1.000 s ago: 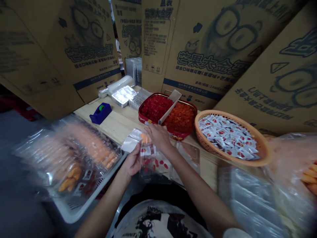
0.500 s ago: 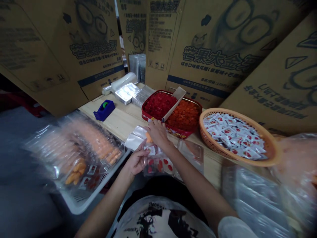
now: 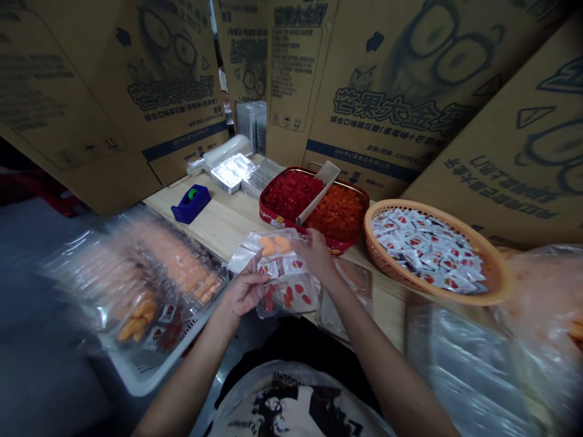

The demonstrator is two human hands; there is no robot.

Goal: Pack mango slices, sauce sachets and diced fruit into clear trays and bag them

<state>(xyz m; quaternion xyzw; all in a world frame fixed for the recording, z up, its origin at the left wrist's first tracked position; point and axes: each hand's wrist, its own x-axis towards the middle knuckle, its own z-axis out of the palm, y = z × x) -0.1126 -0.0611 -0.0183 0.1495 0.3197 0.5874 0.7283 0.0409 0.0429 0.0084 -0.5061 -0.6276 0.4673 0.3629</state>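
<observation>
Both my hands hold a clear plastic clamshell tray [image 3: 283, 273] just above the table's near edge. It holds orange pieces at the far end, two small red-and-white sachets in the middle and red pieces at the near end. My left hand [image 3: 243, 292] grips its left side with the fingers curled round the edge. On its far right corner my right hand [image 3: 316, 253] is closed. A flat clear plastic piece [image 3: 240, 258] lies under the tray's left corner.
A red tin [image 3: 314, 209] of red and orange pieces with a cardboard divider stands behind the tray. An orange basket [image 3: 473, 288] of sachets is to the right. A white crate [image 3: 146, 364] of filled trays is at left, with a blue tape dispenser [image 3: 191, 203] beyond. Cardboard boxes [image 3: 392, 91] wall the back.
My right hand has slid from the top of the tray to its far right corner, uncovering the orange pieces. The tray has lifted a little and its lid looks shut.
</observation>
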